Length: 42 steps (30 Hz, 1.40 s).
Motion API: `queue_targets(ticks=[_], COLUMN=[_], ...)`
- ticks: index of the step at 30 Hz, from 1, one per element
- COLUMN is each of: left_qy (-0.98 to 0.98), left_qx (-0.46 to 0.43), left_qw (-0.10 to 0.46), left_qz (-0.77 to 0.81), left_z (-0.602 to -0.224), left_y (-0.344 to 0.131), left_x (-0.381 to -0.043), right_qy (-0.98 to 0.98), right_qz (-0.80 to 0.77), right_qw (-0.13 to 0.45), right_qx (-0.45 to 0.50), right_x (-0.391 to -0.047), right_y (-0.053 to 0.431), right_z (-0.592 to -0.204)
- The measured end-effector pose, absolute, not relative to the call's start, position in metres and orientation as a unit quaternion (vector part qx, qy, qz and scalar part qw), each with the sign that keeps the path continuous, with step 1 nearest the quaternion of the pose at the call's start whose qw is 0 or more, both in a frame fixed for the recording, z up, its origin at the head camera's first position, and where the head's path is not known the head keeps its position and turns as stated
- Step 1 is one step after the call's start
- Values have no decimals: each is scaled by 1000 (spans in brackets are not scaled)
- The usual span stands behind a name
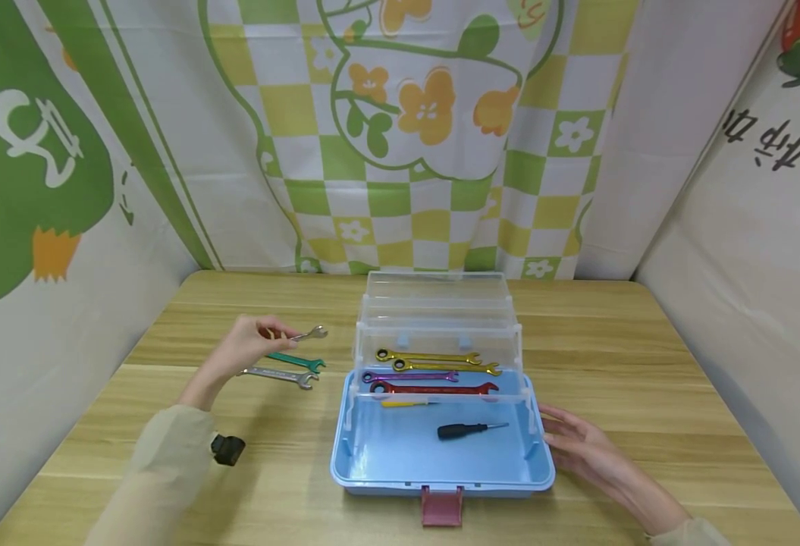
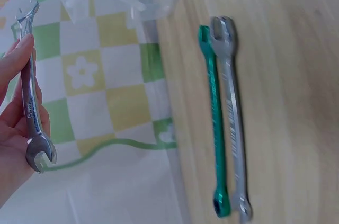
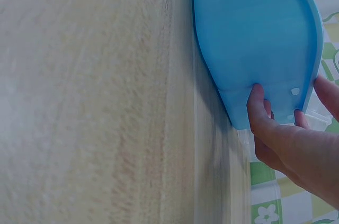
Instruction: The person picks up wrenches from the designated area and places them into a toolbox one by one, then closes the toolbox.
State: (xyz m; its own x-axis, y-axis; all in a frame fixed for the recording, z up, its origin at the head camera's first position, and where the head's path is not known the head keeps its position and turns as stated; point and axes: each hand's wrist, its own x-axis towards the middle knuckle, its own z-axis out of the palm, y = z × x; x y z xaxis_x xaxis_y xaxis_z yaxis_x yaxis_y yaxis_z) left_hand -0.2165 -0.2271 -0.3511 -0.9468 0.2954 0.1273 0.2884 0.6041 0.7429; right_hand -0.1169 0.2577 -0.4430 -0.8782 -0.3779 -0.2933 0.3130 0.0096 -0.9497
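Observation:
My left hand pinches a silver open-ended wrench between thumb and fingers, raised over the table's left part. Below it lie a green wrench and another silver wrench, side by side on the wood. My right hand rests against the right end wall of a light blue toolbox, its fingertips on the outside in the right wrist view. Inside the box are a black screwdriver and a thin yellow-handled tool.
The toolbox's clear tiered trays stand raised at its back. Two gold wrenches, a purple wrench and a red wrench show at the trays. A dark red latch hangs at the front. Patterned curtains back the table.

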Motion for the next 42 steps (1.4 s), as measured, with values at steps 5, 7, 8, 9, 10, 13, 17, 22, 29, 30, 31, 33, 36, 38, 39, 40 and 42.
queue_targets(ticks=[5,7,8,9,10,13,17,22,29,30,31,33,36,38,39,40,42], left_qy=[887,885,884,884,883,882,879,873,872,872,872,872,870,870,870,870,873], left_qx=[181,189,194,196,199,209,225,253,294,297,301,306,317,321,323,323,320], left_qw=[1,2,1,0,0,0,-2,-11,-12,-10,-9,-6,4,14,19,26,38], left_qz=[425,425,425,424,424,423,421,416,392,389,385,382,377,375,373,371,368], left_z=[-351,-351,-350,-348,-347,-342,-336,-332,-330,-329,-329,-328,-327,-326,-326,-326,-326], left_y=[-219,-215,-212,-208,-205,-193,-179,-162,-139,-136,-133,-126,-117,-111,-107,-104,-98], left_x=[-228,-233,-235,-236,-238,-243,-249,-258,-270,-271,-273,-276,-279,-280,-281,-282,-283], right_qy=[665,665,666,666,667,671,678,681,674,673,674,674,674,673,672,672,671], right_qz=[-704,-704,-704,-704,-703,-698,-692,-691,-698,-699,-699,-698,-697,-698,-698,-698,-699], right_qw=[247,247,246,246,246,248,248,243,239,240,241,243,246,246,247,247,247], right_qx=[-24,-21,-20,-18,-16,-10,-2,-3,-20,-21,-18,-12,-5,-10,-9,-12,-11], right_x=[-117,-118,-118,-118,-118,-118,-118,-118,-117,-117,-117,-118,-118,-119,-119,-119,-119], right_y=[258,257,257,257,257,256,255,255,256,257,257,256,256,257,257,257,257], right_z=[-443,-443,-443,-442,-442,-441,-440,-442,-442,-442,-442,-442,-441,-441,-441,-441,-441])
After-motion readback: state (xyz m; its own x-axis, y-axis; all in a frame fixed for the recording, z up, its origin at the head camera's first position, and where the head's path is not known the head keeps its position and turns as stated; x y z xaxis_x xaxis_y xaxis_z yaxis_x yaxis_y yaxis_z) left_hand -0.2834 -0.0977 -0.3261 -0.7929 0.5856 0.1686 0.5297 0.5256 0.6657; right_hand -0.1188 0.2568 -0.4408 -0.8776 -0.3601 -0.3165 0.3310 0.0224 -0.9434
